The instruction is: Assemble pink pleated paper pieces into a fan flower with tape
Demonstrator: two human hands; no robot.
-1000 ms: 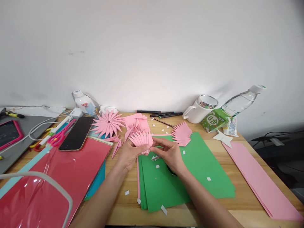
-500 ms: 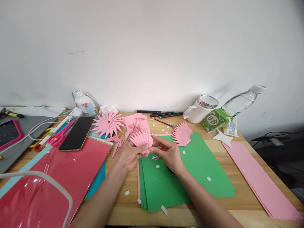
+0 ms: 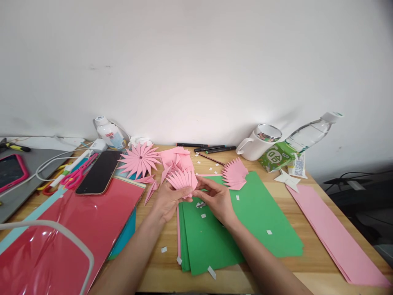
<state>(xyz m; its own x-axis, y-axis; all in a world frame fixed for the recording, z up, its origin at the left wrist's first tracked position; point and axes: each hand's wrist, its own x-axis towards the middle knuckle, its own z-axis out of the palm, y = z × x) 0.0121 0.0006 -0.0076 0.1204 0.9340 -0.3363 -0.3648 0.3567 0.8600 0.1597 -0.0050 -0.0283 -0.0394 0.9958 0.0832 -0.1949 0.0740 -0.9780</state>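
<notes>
My left hand [image 3: 168,200] and my right hand [image 3: 215,197] meet over the near edge of a stack of green paper sheets [image 3: 245,221]. Together they pinch the base of a fan of pointed pink paper petals [image 3: 183,179], whose tips spread upward. My left thumb and fingers close under the fan's left side. The right fingertips grip its right end. A second pink petal fan [image 3: 235,173] lies on the green paper to the right. A finished pink paper flower [image 3: 139,159] rests behind to the left, beside more folded pink pieces [image 3: 178,157].
A red sheet [image 3: 76,229] with a black phone [image 3: 100,172] on its far edge lies left, pink scissors [image 3: 76,175] beside it. A white mug [image 3: 258,141], green carton [image 3: 276,155], water bottle [image 3: 310,131], pens [image 3: 208,147] and long pink strips [image 3: 334,233] stand right. Small white scraps dot the wooden table [image 3: 166,270].
Both hands have stayed on the pink fan, with only slight shifts of the fingers along its base. The view has moved a little.
</notes>
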